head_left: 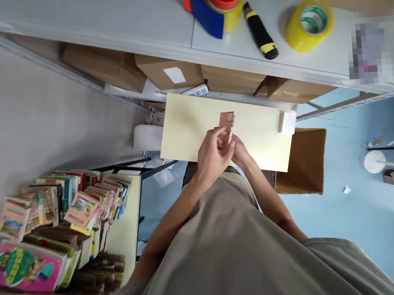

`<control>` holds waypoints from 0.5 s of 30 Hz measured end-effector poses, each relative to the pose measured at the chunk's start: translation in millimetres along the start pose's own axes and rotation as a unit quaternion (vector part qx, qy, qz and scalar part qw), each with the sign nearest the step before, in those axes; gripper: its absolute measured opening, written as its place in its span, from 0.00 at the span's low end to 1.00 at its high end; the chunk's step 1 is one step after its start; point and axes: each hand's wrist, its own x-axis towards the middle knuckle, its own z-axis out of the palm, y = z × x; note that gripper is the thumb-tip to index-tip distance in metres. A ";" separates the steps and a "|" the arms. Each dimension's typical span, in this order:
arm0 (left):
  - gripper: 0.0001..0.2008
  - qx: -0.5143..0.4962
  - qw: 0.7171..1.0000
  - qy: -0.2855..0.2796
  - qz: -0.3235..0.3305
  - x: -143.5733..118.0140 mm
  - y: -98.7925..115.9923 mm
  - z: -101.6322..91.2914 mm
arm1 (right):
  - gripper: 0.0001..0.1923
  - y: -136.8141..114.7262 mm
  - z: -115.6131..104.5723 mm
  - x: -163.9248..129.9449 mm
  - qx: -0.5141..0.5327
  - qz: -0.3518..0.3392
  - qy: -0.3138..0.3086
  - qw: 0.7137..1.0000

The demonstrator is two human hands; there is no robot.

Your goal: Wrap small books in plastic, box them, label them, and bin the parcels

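Both my hands meet over a pale yellow table (188,121) and hold a small stack of orange-red cards (227,123) upright between them. My left hand (214,153) grips the stack from the left side with its fingers curled. My right hand (240,151) holds it from below and behind, mostly hidden by the left hand. A small white pad (288,122) lies at the table's right edge.
A grey shelf (122,21) carries an orange-blue tape dispenser (214,3), a black-yellow utility knife (260,32) and a yellow tape roll (309,24). Cardboard boxes (167,72) sit under it. An open box (303,162) stands right; children's books (53,222) crowd a table left.
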 end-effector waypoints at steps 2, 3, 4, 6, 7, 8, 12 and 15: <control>0.16 -0.047 0.994 0.037 -0.093 -1.9 -36.0 -11.1 | 0.27 10.1 -7.5 9.1 0.034 0.024 0.007 0.999; 0.16 -0.062 0.987 0.051 -0.139 -3.4 -58.9 -15.8 | 0.30 17.2 -9.5 15.3 0.041 0.041 0.015 0.998; 0.17 -0.073 0.979 0.059 -0.180 -4.9 -84.3 -20.0 | 0.33 25.6 -9.7 23.2 0.037 0.059 0.021 0.997; 0.22 -0.092 0.965 0.062 -0.237 -5.5 -138.3 -26.8 | 0.37 44.9 -3.6 45.0 0.013 0.094 0.026 0.995; 0.23 -0.098 0.958 0.056 -0.262 -3.4 -165.3 -29.6 | 0.38 55.3 2.7 59.4 0.003 0.104 0.027 0.994; 0.23 -0.095 0.953 0.055 -0.283 1.1 -191.3 -32.0 | 0.38 65.7 10.8 76.2 -0.005 0.108 0.030 0.994; 0.14 -0.056 0.945 0.057 -0.316 41.1 -279.9 -36.8 | 0.35 104.4 48.6 157.3 -0.044 0.097 0.065 0.992; 0.07 -0.062 0.941 0.040 -0.329 75.4 -328.0 -31.7 | 0.32 126.5 66.7 209.5 -0.089 0.106 0.109 0.984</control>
